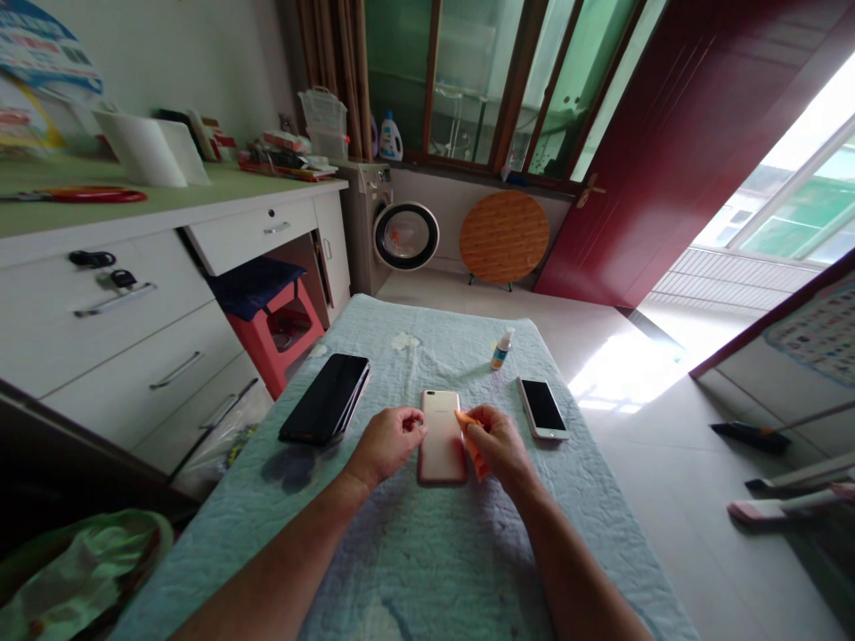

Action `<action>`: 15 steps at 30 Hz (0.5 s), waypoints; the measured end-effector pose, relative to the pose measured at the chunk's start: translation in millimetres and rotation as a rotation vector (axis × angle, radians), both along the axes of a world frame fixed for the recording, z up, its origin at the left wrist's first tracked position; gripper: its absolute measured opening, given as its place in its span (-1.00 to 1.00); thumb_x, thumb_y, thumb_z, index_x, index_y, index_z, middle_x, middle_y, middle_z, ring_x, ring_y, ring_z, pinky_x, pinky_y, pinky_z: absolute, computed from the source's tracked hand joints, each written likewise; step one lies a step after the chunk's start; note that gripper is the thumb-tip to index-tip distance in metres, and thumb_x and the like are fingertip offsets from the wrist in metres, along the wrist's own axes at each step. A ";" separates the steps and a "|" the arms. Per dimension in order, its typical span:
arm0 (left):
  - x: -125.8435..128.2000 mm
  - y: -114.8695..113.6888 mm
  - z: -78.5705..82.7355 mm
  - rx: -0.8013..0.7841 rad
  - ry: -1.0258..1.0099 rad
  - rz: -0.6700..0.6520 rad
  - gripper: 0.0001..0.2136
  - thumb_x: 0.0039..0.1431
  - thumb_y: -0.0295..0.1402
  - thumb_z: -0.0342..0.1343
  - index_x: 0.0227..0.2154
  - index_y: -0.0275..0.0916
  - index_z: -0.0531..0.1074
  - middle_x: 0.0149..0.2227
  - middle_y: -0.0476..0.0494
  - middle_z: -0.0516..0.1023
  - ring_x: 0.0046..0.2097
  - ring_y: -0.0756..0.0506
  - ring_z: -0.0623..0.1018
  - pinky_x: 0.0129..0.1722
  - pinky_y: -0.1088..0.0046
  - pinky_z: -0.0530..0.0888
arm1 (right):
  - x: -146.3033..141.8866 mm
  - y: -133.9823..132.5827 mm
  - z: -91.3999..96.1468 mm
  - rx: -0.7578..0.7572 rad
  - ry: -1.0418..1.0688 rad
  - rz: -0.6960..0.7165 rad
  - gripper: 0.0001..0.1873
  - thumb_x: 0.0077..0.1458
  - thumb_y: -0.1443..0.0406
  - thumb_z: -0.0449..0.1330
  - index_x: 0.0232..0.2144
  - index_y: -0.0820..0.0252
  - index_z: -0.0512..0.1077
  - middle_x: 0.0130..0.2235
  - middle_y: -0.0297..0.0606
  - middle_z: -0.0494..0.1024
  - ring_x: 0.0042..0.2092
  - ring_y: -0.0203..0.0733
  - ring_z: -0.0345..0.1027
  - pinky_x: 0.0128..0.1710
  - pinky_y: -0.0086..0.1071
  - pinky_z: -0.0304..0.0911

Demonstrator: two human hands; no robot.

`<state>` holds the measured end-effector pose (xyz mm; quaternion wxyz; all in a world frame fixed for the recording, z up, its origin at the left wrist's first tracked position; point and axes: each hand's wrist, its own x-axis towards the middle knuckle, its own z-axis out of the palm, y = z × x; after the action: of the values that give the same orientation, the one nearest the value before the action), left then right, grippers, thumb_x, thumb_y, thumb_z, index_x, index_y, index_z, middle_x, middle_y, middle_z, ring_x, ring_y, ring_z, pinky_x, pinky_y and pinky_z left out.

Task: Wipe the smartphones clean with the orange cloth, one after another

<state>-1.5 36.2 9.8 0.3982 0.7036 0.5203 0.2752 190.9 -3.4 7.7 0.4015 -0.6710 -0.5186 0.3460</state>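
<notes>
Head view, and there, well in from the far edge of the surface (414,561): a pale phone (442,445), back up, long axis toward that edge, flanked by the left hand (394,436), pinched together, and the equally near right hand (495,442), clamped on orange cloth (478,460).

On the blue cloth (427,561) (slightly rumpled): stacked dark devices (325,399), gold phone (442,445), white phone (542,407), spray bottle (502,349).
</notes>
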 end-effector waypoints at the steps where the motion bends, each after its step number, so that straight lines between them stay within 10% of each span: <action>1: -0.2 -0.2 -0.1 0.006 0.005 -0.002 -0.75 -0.01 -0.30 0.09 -0.27 -0.29 0.53 -0.42 -0.11 0.57 -0.36 -0.11 0.54 -0.34 0.45 0.40 | -0.3 -0.3 1.1 -0.006 -0.022 -0.005 -0.79 -0.03 0.18 0.15 -0.47 0.22 0.45 -0.61 -0.39 0.35 -0.60 -0.38 0.17 -0.64 -0.54 0.01; 15: 4.5 -8.2 6.9 0.082 0.139 -0.024 -0.70 -0.06 -0.44 0.21 -0.18 -0.26 0.48 -0.31 -0.09 0.55 -0.34 -0.04 0.51 -0.31 0.51 0.40 | -0.3 -3.2 7.5 -0.004 -0.198 -0.005 -0.80 0.00 0.22 0.10 -0.49 0.21 0.46 -0.61 -0.39 0.36 -0.55 -0.35 0.20 -0.60 -0.53 0.01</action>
<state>3.0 27.9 16.6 0.3351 0.7430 0.5263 0.2420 190.5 -6.6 15.2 0.3477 -0.7040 -0.5534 0.2780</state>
